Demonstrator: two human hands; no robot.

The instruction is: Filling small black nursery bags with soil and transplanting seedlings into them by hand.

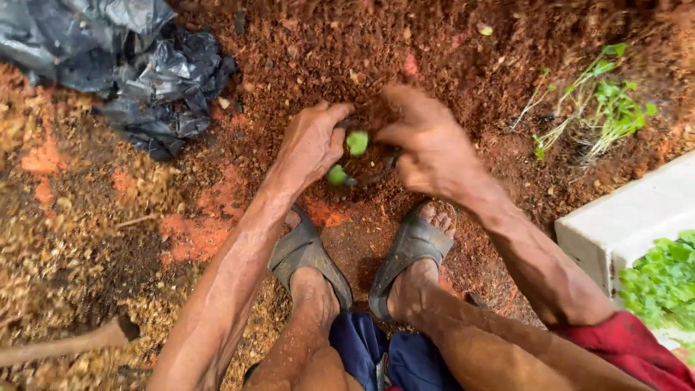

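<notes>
- The person squats over red-brown soil [434, 51], and both hands meet just in front of the feet.
- The left hand [313, 141] lies on the soil with the fingers bent and close together; the thumb points toward the small plant, and the hand touches the ground beside it.
- The right hand [427, 148] is curled, with fingers pressed together over a clump of soil. It looks blurred, so I cannot tell if it grips anything more than soil.
- The seedling [348, 156] stands between the two hands. Two round green leaves show, one above the other, and its base is in a dark little hollow of soil.
- Two grey sandals [308, 253] are on the feet, just below the hands, with the toes toward the seedling.
- A crumpled black plastic sheet [156, 80] lies at the upper left, well apart from the hands.
- Thin green weeds [601, 101] grow at the upper right.
- A white tray [622, 224] with many green seedlings inside is at the right edge, near the right forearm.
- A wooden handle [65, 344] lies at the lower left on dry, yellowish chips.
</notes>
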